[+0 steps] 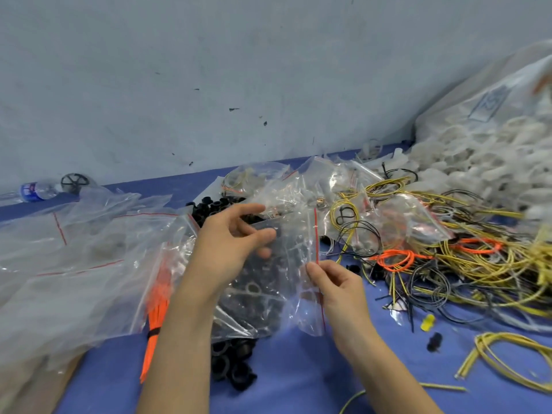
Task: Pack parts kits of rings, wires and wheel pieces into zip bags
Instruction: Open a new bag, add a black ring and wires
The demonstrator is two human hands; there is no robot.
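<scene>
Two bare hands hold a clear zip bag [298, 249] up over the blue surface [298, 369]. The bag sits in the middle, between the hands, and its red zip line runs up and down.

The right hand [337, 285] has its grip pressed together. Thumb and finger pinch the bag's edge right at the red line. The left hand [236, 243] has curled fingers, and its grip pinches the other side of the bag. Something dark shows at its fingertips. I cannot tell what it is.

Under the held bag lies another clear bag full of black pieces [254, 297]. More black rings [233, 366] lie loose on the surface near the left arm, and another pile of them sits behind the left hand. A bundle of orange ties [155, 309] lies to the left, partly under flat empty bags [59, 264].

To the right is a big messy heap of yellow wires [448, 264], with black wires mixed in and an orange wire loop [394, 259]. Behind that is a heap of white rings [478, 162] spilling from a big clear sack [484, 94]. A small yellow piece [427, 322] lies alone near the right arm.

Far left, by the wall, lie a water bottle [35, 191] and a black wheel piece [74, 182].
</scene>
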